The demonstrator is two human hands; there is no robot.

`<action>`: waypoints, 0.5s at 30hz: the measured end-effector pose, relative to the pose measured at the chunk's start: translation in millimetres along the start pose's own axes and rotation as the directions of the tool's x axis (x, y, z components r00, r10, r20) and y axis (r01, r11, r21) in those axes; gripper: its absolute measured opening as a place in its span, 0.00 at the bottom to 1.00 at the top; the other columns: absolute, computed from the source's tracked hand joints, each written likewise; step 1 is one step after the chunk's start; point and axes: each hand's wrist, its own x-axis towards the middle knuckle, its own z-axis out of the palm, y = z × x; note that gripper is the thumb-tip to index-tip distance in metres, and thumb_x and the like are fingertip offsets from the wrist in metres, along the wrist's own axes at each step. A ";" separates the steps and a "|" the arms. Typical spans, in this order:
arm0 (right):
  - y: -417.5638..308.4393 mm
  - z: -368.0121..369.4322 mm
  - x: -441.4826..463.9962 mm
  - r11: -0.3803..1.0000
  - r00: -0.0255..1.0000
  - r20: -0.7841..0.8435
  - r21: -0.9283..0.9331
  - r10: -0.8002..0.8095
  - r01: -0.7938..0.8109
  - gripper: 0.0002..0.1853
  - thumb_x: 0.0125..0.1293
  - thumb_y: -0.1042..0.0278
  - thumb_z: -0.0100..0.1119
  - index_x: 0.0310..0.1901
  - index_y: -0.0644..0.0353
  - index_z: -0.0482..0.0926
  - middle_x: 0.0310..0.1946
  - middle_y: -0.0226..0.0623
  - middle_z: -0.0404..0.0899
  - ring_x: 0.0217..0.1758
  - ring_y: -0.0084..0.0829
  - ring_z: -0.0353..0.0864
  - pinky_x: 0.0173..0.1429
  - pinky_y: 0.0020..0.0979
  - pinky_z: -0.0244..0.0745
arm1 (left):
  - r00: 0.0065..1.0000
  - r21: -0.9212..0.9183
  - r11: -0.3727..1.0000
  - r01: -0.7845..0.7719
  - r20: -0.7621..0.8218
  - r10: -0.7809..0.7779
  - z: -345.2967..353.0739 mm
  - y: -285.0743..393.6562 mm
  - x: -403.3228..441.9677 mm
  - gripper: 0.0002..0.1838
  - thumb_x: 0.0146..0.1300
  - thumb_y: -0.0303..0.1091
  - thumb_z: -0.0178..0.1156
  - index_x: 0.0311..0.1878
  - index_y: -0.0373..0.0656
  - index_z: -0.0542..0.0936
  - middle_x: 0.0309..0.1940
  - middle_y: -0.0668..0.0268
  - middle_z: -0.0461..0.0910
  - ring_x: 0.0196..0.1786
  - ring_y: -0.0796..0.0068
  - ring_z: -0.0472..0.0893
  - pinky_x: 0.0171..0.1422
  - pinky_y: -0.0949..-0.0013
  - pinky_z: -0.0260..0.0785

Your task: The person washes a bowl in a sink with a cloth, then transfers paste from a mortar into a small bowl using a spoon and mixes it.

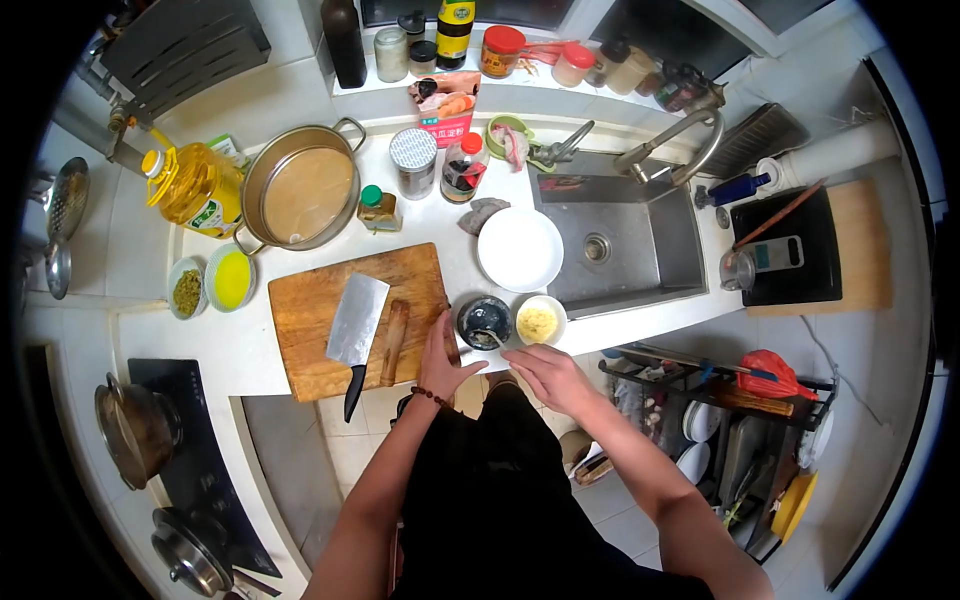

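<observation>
A small dark mortar-like bowl (pixel 484 322) stands at the counter's front edge. My right hand (pixel 550 378) pinches the thin handle of a spoon (pixel 493 338), whose lower end dips into that bowl. My left hand (pixel 440 366) is just left of the bowl, thumb spread from the fingers, beside the right edge of a wooden cutting board (pixel 290 310). On the board lie a cleaver (pixel 358 318) with a black handle and a short wooden stick (pixel 396 340). Right of the dark bowl is a white bowl (pixel 537 321) of yellow minced food.
A white plate (pixel 520 249) sits beside the steel sink (pixel 640 245). Behind the board are a large pot (pixel 300 187), an oil jug (pixel 197 190) and several jars. A cooktop (pixel 195 430) is at left, a dish rack (pixel 720 400) at lower right.
</observation>
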 end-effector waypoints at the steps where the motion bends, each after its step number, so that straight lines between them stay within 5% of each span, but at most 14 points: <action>1: 1.6 2.0 -0.8 1.000 1.000 -0.007 -0.019 -0.004 0.004 0.13 0.68 0.79 0.65 0.53 0.64 0.84 0.41 0.44 0.85 0.44 0.45 0.86 0.48 0.39 0.82 | 1.000 0.003 1.000 0.003 -0.002 -0.003 -1.9 -0.8 -2.4 0.65 0.41 0.42 0.88 0.80 0.39 0.57 0.75 0.50 0.66 0.76 0.51 0.68 0.79 0.54 0.64; 15: 6.5 2.0 -3.8 0.999 1.000 -0.010 -0.034 -0.007 0.007 0.11 0.69 0.79 0.64 0.52 0.65 0.85 0.40 0.45 0.85 0.42 0.47 0.86 0.47 0.41 0.83 | 1.000 0.088 0.996 0.014 -0.020 -0.012 -8.2 15.8 -10.2 0.63 0.43 0.49 0.86 0.79 0.38 0.61 0.72 0.49 0.70 0.74 0.50 0.71 0.78 0.54 0.65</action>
